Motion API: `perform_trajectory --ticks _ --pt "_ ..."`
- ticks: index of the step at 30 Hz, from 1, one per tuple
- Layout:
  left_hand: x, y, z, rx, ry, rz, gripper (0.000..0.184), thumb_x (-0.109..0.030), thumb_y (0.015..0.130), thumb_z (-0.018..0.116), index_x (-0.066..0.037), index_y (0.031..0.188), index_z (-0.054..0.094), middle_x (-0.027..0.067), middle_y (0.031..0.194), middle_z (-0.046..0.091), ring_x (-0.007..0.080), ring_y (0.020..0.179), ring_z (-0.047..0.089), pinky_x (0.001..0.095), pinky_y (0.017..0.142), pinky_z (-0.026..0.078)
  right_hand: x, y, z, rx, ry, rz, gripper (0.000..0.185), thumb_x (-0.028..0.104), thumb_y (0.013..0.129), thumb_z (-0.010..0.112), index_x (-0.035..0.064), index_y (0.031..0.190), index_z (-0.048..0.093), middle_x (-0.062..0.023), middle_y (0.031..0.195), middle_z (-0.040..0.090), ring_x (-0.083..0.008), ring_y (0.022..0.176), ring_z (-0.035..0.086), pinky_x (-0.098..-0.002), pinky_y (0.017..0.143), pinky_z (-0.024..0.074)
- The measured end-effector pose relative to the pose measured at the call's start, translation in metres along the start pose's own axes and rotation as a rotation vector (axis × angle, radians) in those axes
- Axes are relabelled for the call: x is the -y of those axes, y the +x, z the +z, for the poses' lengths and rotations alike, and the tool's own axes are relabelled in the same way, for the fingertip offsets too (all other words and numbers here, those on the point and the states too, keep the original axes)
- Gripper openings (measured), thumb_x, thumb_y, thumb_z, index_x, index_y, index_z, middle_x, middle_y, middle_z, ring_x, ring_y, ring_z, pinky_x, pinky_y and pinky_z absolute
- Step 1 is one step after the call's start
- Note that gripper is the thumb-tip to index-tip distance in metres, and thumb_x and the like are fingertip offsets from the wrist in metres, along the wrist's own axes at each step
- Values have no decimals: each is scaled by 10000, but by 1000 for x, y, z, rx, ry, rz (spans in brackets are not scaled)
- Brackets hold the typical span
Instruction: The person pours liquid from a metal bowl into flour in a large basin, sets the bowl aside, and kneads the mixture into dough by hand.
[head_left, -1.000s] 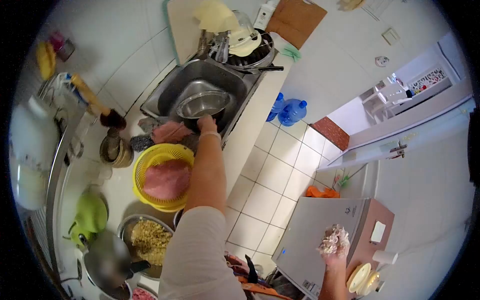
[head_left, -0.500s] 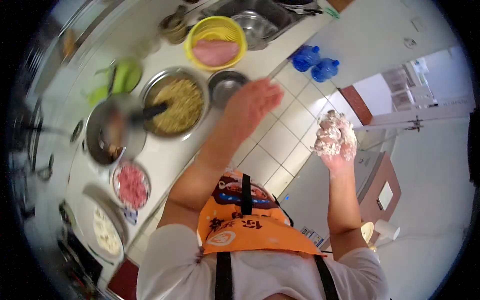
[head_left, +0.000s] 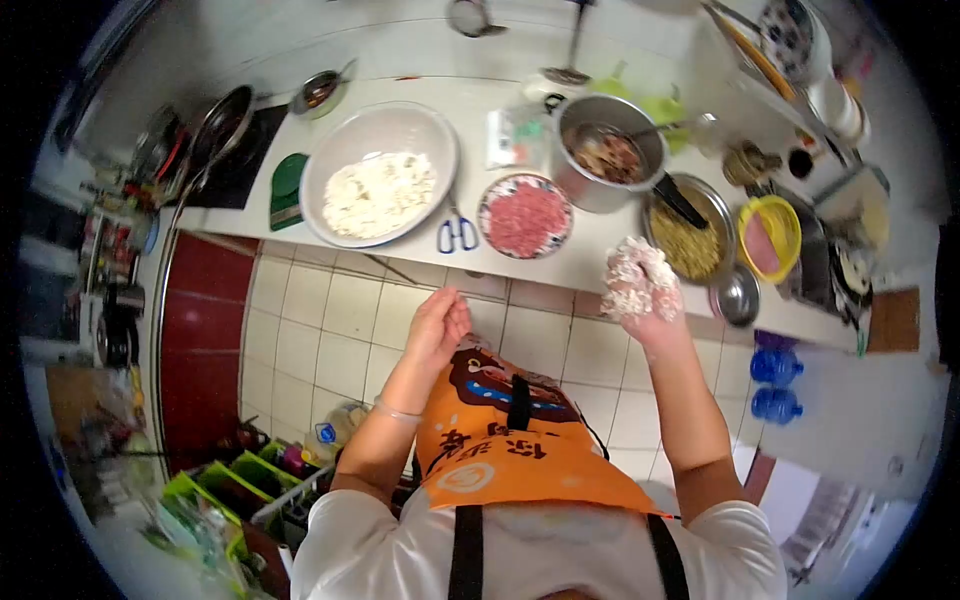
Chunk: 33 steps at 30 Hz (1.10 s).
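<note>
My left hand (head_left: 440, 325) hovers over the floor in front of the counter, bare, fingers loosely stretched and holding nothing. My right hand (head_left: 643, 285) is raised near the counter edge, its half-bent fingers apart and coated in clumps of wet, floury dough. Nearest to it are a steel bowl of chopped pale-green filling (head_left: 690, 245) and a small empty steel bowl (head_left: 738, 297). Floury dough lumps (head_left: 380, 195) lie in a large white basin (head_left: 318, 190). Beside the basin are blue-handled scissors (head_left: 458, 235) and a patterned plate of pink minced meat (head_left: 527, 217).
A steel pot (head_left: 605, 192) with dark contents stands behind the plate. To the right, a yellow basket (head_left: 790, 215) holds a pink piece of meat, with the sink beyond. A green scale (head_left: 288, 190) sits at left. Blue water bottles (head_left: 776, 366) stand on the floor.
My view has swung left, bringing the basin and scissors fully into sight. My left hand has drawn back from beside the bowls; my dough-covered right hand is now near the counter.
</note>
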<state>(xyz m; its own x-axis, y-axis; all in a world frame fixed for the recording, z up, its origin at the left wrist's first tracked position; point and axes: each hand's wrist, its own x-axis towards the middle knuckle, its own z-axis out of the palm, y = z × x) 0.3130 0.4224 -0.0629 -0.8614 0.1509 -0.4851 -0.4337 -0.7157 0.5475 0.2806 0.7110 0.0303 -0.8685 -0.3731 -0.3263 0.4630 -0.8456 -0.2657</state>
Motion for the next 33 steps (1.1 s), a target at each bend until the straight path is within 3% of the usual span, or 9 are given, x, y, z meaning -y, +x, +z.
perform_trajectory --ticks 4,8,14,21,24,27,29,32,33 --pt "-66 -6 -59 -98 40 130 111 -166 858 548 -97 800 483 -13 662 511 86 574 478 231 508 417 -53 98 68 -43 -7 63 123 169 861 467 51 862 498 -45 700 485 -151 572 461 -244 435 386" --pt "-134 28 -108 -157 499 298 115 -128 831 572 -67 915 523 5 720 526 106 643 511 244 605 447 -111 232 89 439 -370 172 150 142 877 472 56 985 531 -70 837 566 -157 738 564 -293 599 479" --pt "-56 154 -126 767 1368 158 516 -182 756 644 -52 1201 418 149 1250 370 272 1181 362 408 951 338 -181 407 62 -48 -1515 8 377 190 801 593 35 1136 519 -76 1035 587 -201 914 564 -306 800 444" --pt "-4 238 -144 892 1709 466 731 -285 723 644 66 1275 316 316 1385 25 444 1293 60 422 1065 135 -185 447 5 -273 -1897 -418 437 172 716 599 12 1118 537 -149 1056 596 -268 975 562 -323 857 416" --pt "-48 209 -110 902 1713 303 762 -281 734 639 57 1307 266 325 1385 -47 434 1304 -12 410 1073 105 -170 456 -4 -474 -2083 -372 440 214 736 589 22 1128 529 -197 1058 580 -279 972 570 -327 847 425" --pt "-123 171 -91 1116 1361 131 455 -255 786 604 3 1144 494 196 1206 462 299 1135 436 390 946 341 -165 473 -10 -447 -1946 -323 356 181 735 531 42 1061 565 -218 1010 583 -376 925 563 -419 821 444" --pt "-187 170 -95 932 1055 42 344 -133 769 635 -51 1085 527 120 1074 539 243 1005 509 357 897 387 -160 483 -5 -434 -2244 -215 322 164 749 506 -3 1018 566 -233 988 584 -384 915 561 -435 804 441" --pt "-282 206 -143 103 1143 808 319 -107 766 612 -14 1056 516 135 1054 536 273 977 514 364 851 397 -166 501 -48 -381 -2018 -145 323 177 752 504 -41 983 563 -237 984 583 -373 900 567 -422 803 441" --pt "-316 210 -158 -178 1562 1028 371 -95 754 612 10 1085 479 170 1058 510 315 973 492 378 854 387 -168 511 -57 -379 -1923 -135 332 187 752 510 -43 987 563 -238 983 582 -371 903 566 -419 807 439"
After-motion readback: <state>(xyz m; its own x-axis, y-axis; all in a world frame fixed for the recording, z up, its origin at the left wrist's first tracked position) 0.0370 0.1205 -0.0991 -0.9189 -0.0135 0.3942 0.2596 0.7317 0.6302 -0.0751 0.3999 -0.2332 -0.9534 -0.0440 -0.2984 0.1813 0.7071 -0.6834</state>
